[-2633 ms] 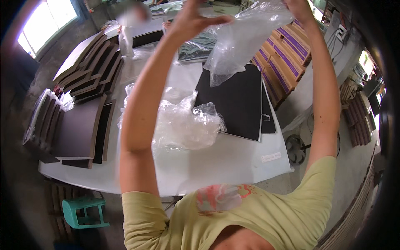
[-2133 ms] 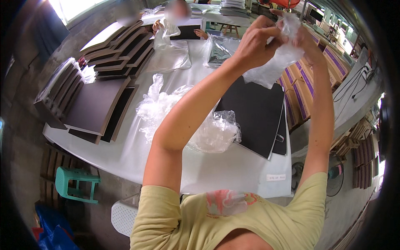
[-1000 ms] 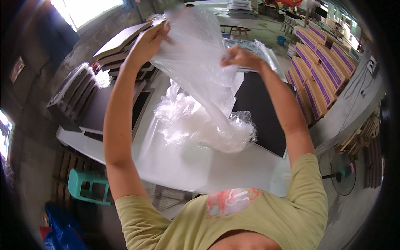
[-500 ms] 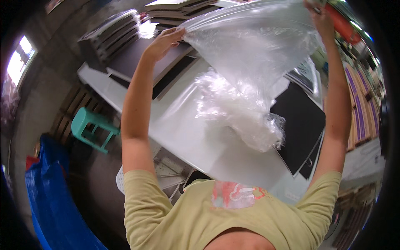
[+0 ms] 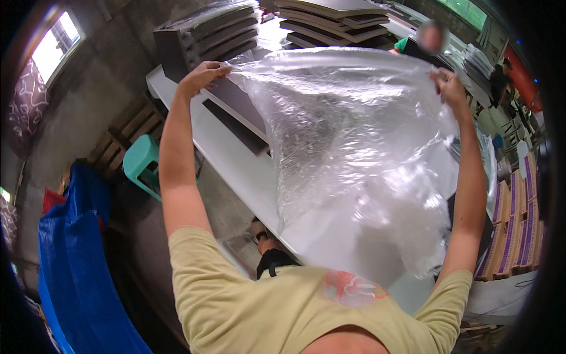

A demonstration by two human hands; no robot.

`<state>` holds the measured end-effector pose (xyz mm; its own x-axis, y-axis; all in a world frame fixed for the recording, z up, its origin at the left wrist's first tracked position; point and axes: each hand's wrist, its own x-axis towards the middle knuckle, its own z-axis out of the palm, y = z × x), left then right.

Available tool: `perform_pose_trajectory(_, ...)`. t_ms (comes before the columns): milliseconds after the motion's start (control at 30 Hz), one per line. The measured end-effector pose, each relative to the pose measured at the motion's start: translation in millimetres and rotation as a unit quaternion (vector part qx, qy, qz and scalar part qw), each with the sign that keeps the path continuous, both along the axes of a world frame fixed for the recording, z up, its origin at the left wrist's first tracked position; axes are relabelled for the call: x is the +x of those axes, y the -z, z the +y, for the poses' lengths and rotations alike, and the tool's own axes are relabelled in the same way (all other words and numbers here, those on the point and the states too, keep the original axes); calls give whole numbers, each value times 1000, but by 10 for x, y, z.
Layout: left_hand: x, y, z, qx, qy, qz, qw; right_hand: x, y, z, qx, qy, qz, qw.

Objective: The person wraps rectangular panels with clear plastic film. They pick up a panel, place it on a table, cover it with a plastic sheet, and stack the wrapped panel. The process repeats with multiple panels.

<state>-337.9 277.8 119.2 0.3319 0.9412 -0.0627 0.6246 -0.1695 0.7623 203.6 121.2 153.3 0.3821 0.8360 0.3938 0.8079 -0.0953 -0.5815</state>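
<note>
- Clear plastic film [image 5: 348,106]: spread between both hands above the surface [image 5: 233,165]; its lower part hangs in folds toward the near edge.
- Left hand [image 5: 206,75]: fingers pinched together on the film's upper left corner.
- Right hand [image 5: 450,88]: fingers curled closed on the upper right edge.
- Hold: the wide, two-point grip appears to keep the top edge stretched and the material from collapsing.
- Crumpled plastic [image 5: 407,212]: bunched below the right half of the film; whether the two are joined cannot be told.
- Near edge: a white strip of surface shows between the film and the torso.
- Far side: the left board stack [image 5: 209,38] and the right board stack [image 5: 330,25] appear set back to leave working width; they limit forward travel.
- Left clearance: the green stool [image 5: 140,156] stands beyond the surface edge, apart from the forearm.
- Right clearance: cartons [image 5: 513,230] stand outside the right forearm.
</note>
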Motion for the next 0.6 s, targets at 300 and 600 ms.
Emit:
perform_pose_trajectory(300,-463,478,2380,4,-142,-412,900,-1896,1775,524,-60,10,276,959)
perform_pose_trajectory(600,-1406,493,3233,121,-137,-636,750,-3777,1667,1037,168,26,391,905)
